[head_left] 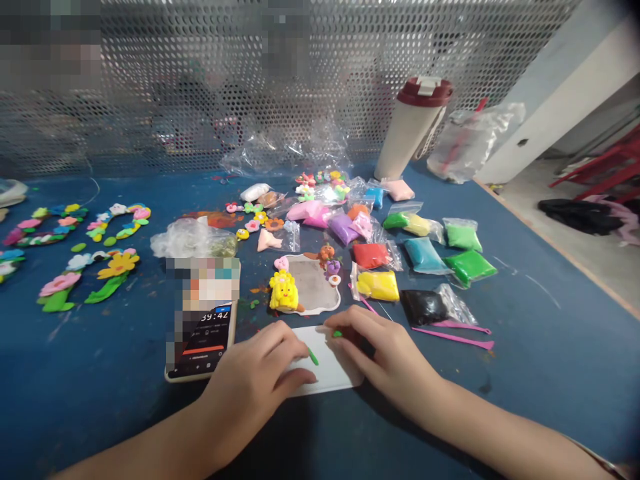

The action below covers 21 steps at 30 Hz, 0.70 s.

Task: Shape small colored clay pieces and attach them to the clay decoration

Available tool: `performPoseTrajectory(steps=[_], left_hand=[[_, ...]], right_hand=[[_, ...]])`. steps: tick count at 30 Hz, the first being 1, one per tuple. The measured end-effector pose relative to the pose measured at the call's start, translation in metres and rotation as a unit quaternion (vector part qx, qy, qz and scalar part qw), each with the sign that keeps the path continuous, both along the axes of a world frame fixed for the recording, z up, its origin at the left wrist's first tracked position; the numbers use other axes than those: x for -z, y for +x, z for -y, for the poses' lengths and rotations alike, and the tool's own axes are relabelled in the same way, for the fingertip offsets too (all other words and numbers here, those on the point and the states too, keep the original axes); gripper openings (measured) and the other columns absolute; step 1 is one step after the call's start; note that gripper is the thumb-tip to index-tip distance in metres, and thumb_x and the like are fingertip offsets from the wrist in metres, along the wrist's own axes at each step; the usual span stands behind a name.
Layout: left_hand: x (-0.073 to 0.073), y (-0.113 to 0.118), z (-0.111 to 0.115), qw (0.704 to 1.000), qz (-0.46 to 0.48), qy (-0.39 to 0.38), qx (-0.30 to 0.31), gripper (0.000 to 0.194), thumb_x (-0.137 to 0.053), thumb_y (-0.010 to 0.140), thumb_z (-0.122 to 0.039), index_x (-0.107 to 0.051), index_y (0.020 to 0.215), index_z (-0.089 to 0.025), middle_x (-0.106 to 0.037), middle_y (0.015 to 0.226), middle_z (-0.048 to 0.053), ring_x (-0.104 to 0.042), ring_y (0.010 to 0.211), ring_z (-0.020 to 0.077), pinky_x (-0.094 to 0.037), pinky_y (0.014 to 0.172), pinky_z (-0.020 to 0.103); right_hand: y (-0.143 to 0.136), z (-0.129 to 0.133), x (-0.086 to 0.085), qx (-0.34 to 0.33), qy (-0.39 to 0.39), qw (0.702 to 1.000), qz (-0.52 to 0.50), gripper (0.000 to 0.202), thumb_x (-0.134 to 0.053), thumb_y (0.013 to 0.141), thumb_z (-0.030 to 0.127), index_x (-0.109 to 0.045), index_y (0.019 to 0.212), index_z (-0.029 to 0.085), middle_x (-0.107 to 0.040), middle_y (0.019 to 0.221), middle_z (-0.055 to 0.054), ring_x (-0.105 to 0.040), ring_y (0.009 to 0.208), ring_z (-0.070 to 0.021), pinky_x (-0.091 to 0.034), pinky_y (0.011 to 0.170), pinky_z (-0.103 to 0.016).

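A white card (327,377) lies flat on the blue table in front of me. My left hand (267,363) rests over its left side, thumb and fingers apart, beside a thin green clay strip (313,357). At the card's upper right, my right hand (375,340) pinches a small green clay piece (337,334) between thumb and fingers. Just beyond the card is a frame with a pale edge (320,312), decorated with a yellow clay figure (284,292) and small pink, orange and purple ones.
A phone (200,340) lies left of my left hand. Coloured clay bags (425,255), pink tools (453,337) and a tumbler (413,130) are to the right and back. Clay-flower wreaths (117,267) lie at left. A perforated metal panel (200,87) stands behind.
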<state>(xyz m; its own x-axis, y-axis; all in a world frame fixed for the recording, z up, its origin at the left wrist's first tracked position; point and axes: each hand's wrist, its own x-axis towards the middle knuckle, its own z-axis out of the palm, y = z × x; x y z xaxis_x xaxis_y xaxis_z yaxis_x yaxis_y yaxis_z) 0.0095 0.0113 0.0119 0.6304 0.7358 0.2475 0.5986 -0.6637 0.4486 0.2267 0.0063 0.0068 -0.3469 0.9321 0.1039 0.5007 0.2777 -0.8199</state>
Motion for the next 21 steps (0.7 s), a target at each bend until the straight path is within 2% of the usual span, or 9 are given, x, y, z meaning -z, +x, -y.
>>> performPoseTrajectory(steps=[4,7,11,14,17,21], left_hand=[[0.005,-0.006,0.006,0.998,-0.027,0.056,-0.006,0.029,-0.045,0.098,-0.033,-0.05,0.072,-0.02,-0.054,0.062,-0.003,-0.055,0.053,0.0121,-0.038,0.05,0.024],[0.009,-0.006,0.004,0.998,-0.01,0.066,-0.007,0.023,-0.046,0.097,-0.034,-0.054,0.082,-0.019,-0.058,0.072,-0.001,-0.059,0.061,0.0138,-0.042,0.054,0.023],[0.01,-0.003,0.001,0.999,0.001,0.049,-0.006,0.021,-0.047,0.097,-0.036,-0.055,0.086,-0.019,-0.06,0.076,0.001,-0.06,0.066,0.0147,-0.045,0.056,0.023],[0.005,0.0,0.0,0.998,0.004,0.055,0.015,0.02,-0.047,0.097,-0.034,-0.055,0.086,-0.02,-0.061,0.076,0.0,-0.06,0.066,0.0146,-0.045,0.057,0.024],[-0.007,0.005,0.0,0.993,0.015,0.114,0.034,0.015,-0.048,0.097,-0.03,-0.055,0.102,-0.018,-0.065,0.087,0.003,-0.063,0.075,0.0161,-0.048,0.064,0.026],[-0.02,0.013,-0.005,0.986,0.022,0.154,0.057,0.026,-0.052,0.096,-0.027,-0.052,0.119,-0.016,-0.067,0.1,0.005,-0.064,0.088,0.018,-0.049,0.076,0.027]], right_hand=[[0.001,0.0,-0.003,0.016,-0.054,0.998,-0.015,0.008,-0.058,0.088,0.016,-0.064,0.09,0.021,-0.069,0.086,-0.002,-0.064,0.079,-0.0153,-0.049,0.07,-0.026],[0.001,-0.001,-0.005,0.025,-0.083,0.996,-0.029,0.006,-0.062,0.087,0.024,-0.066,0.085,0.02,-0.069,0.081,-0.002,-0.063,0.075,-0.0158,-0.047,0.067,-0.026],[0.0,0.0,-0.005,0.019,-0.072,0.996,-0.052,0.02,-0.057,0.09,0.031,-0.059,0.074,0.019,-0.064,0.073,0.0,-0.057,0.067,-0.0131,-0.043,0.061,-0.023],[0.0,0.001,-0.004,0.024,-0.086,0.994,-0.062,0.031,-0.048,0.095,0.036,-0.051,0.068,0.019,-0.054,0.065,0.002,-0.049,0.061,-0.0113,-0.038,0.055,-0.021],[-0.002,0.002,-0.005,0.023,-0.135,0.984,-0.11,0.038,-0.042,0.096,0.044,-0.047,0.068,0.019,-0.048,0.064,0.003,-0.044,0.059,-0.0104,-0.035,0.053,-0.021],[-0.005,0.001,-0.01,0.003,-0.203,0.95,-0.236,0.032,-0.056,0.089,0.048,-0.059,0.078,0.018,-0.056,0.071,0.002,-0.051,0.067,-0.0117,-0.042,0.062,-0.022]])
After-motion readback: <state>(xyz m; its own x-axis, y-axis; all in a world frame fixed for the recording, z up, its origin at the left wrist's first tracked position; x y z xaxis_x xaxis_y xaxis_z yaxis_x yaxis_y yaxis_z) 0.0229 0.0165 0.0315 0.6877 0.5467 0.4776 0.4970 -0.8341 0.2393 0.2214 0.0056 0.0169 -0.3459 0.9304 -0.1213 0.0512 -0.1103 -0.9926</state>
